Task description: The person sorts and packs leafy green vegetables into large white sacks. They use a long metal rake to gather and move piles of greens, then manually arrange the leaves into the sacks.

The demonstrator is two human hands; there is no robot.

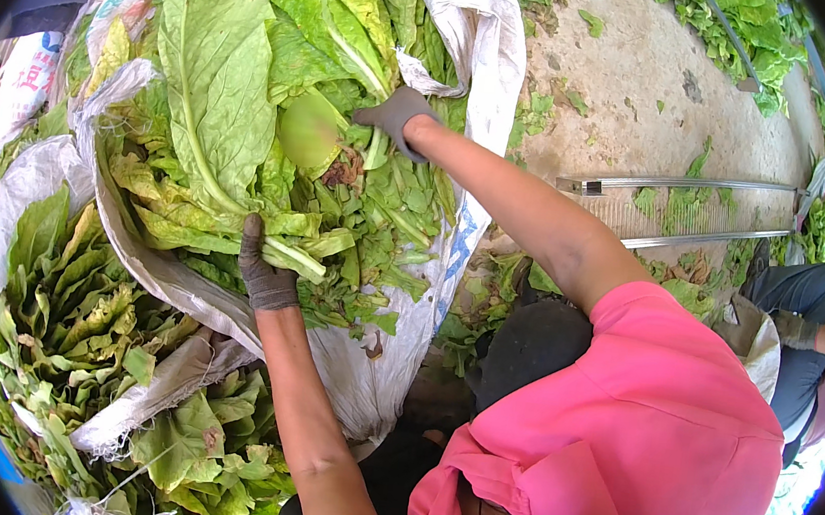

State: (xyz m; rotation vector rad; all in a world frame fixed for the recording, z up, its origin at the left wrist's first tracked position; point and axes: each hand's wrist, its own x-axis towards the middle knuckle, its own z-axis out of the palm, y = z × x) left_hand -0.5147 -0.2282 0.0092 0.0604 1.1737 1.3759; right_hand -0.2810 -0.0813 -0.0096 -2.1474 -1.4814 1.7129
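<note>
My left hand (pixel 268 265), in a dark, dirty work glove, is closed around the pale stalk ends of large green leaves (pixel 209 78). The broad leaves reach up and away from it. My right hand (pixel 397 120), in a grey glove, grips the thick pale stalk of another green and yellowing leaf (pixel 346 32). Both hands are over an open white woven sack (pixel 493 62) filled with leaves and leaf scraps (pixel 394 218). A round blurred patch between the hands hides part of the leaves.
Leaves (pixel 69 297) packed in white sacking and looser leaves (pixel 213 433) lie at lower left. A metal-edged frame (pixel 714 185) rests on the scrap-strewn concrete floor (pixel 611 90). More leaves (pixel 753 29) are at upper right. A co-worker's gloved hand (pixel 795 330) shows at far right.
</note>
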